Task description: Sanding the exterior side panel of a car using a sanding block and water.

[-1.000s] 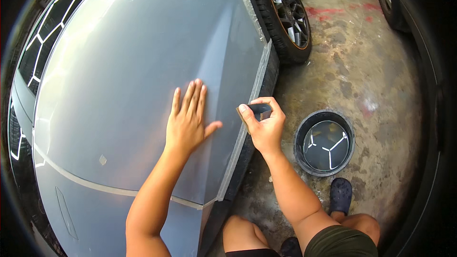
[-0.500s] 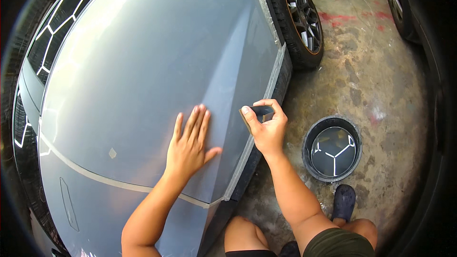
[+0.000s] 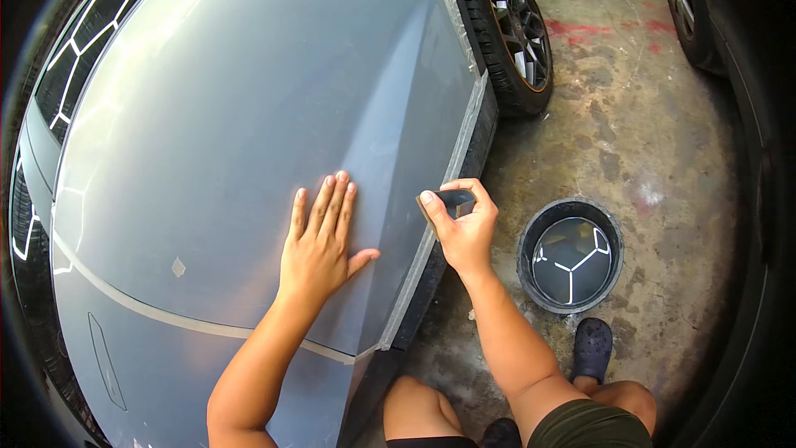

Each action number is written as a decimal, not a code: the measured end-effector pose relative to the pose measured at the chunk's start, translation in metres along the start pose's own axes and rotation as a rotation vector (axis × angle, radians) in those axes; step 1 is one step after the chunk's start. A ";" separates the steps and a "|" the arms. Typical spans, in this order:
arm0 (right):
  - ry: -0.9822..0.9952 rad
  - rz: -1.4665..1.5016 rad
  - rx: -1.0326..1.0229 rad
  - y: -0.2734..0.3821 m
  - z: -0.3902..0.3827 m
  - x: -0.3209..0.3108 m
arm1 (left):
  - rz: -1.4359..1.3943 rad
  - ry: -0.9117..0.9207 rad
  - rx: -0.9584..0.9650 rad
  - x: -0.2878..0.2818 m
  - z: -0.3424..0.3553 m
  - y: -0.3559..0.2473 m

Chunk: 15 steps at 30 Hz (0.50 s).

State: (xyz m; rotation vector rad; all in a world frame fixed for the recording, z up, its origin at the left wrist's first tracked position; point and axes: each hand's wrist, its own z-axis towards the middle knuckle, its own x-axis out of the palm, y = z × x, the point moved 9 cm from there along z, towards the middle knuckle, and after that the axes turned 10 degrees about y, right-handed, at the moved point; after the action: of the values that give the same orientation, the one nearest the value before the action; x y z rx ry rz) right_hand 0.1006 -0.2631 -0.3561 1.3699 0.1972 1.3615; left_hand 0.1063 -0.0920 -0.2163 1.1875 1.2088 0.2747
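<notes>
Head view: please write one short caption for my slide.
Left hand flat on grey car panel; right hand pinches a small dark pad at its edge, black bucket nearby.

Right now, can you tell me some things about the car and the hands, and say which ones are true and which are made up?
1. The left hand lies flat on the grey car panel. True.
2. The right hand is empty. False: it pinches a small dark block at the panel's edge.
3. A round black bucket stands on the concrete floor. True.
4. The bucket sits on top of the car. False: it is on the floor, beside the right forearm.
5. A car wheel shows near the top. True.
</notes>
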 end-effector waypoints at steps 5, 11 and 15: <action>-0.009 0.168 0.042 -0.018 0.005 -0.017 | 0.041 0.039 0.021 -0.001 -0.022 -0.004; -0.046 0.054 -0.038 0.000 0.015 -0.027 | 0.043 0.103 0.010 -0.004 -0.023 -0.004; -0.008 0.118 0.025 -0.005 0.019 -0.008 | 0.084 0.022 0.031 -0.016 0.021 0.002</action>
State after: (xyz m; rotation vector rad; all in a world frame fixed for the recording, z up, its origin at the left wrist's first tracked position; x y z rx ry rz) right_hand 0.1154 -0.2786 -0.3584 1.4266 0.1299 1.4554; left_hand 0.1176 -0.1146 -0.2081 1.2664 1.1881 0.3338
